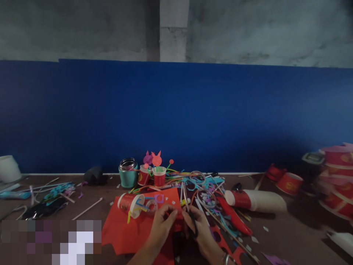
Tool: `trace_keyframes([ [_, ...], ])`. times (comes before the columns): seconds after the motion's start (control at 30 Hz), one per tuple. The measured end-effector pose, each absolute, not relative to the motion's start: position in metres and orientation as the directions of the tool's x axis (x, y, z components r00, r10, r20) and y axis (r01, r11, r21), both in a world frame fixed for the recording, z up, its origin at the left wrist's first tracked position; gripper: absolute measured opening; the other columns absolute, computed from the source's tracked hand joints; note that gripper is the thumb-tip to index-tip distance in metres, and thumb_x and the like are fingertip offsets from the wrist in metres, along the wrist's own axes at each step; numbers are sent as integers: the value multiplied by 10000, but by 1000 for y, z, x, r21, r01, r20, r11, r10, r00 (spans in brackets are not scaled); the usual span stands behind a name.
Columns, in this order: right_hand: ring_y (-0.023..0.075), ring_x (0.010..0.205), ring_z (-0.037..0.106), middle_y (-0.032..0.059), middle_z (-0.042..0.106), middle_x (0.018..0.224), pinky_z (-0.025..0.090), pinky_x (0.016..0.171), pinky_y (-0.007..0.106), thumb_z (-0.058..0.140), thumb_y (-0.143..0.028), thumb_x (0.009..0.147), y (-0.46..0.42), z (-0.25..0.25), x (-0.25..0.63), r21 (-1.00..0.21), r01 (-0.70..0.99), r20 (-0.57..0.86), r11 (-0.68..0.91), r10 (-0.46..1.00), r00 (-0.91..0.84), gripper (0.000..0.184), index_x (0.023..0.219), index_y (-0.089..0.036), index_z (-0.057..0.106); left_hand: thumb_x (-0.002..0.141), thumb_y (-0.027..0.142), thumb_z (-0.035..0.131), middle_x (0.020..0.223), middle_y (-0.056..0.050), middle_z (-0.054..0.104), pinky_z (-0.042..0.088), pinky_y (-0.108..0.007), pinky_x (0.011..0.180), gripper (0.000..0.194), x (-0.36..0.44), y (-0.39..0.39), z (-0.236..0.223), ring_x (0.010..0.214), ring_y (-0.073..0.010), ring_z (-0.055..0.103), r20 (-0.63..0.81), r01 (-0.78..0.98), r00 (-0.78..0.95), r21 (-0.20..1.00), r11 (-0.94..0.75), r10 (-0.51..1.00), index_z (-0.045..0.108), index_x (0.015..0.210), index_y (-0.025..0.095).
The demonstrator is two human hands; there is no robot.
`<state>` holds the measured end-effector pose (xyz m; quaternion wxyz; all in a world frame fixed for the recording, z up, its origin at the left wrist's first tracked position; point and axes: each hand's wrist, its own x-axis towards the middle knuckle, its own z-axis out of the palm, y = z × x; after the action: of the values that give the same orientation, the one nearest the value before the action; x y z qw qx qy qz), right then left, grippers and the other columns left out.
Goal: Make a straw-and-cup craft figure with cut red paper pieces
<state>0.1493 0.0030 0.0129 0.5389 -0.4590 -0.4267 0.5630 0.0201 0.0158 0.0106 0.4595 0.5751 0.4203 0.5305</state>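
Note:
Scissors with black handles sit in my right hand, blades pointing up and away from me. My left hand is closed, thumb against fingertips, close beside the right; anything in that pinch is too small to make out against red. Beneath the left hand spreads red paper. On it a red-and-white paper cup lies on its side with blue and yellow strips at its mouth. A roll of clear tape is next to the cup.
Behind stand paper cups with cut-out animal heads and a teal metal jar. Scraps and pipe cleaners litter the right side, near a red pouch-like object and a lying stack of cups. A blue panel rises behind.

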Motion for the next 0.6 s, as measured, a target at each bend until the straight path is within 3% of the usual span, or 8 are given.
trace_keyframes([
  [0.3,56,285,407,-78,466,380,322,295,148,694,-489,581,-3,17,145,-993,-79,-72,-91,974,-216,385,647,-161,503,721,386,574,576,18,501,361,-227,567,246,18,16,12,581,-126,454,192,-116,-30,974,-194,981,552,612,166],
  [0.6,42,290,385,-81,461,402,315,302,145,669,-498,590,-5,22,144,-997,-19,-66,-76,950,-305,381,633,-153,512,668,428,606,514,40,453,355,-218,515,296,18,16,20,526,-115,423,169,-167,-150,967,-193,974,506,549,176],
])
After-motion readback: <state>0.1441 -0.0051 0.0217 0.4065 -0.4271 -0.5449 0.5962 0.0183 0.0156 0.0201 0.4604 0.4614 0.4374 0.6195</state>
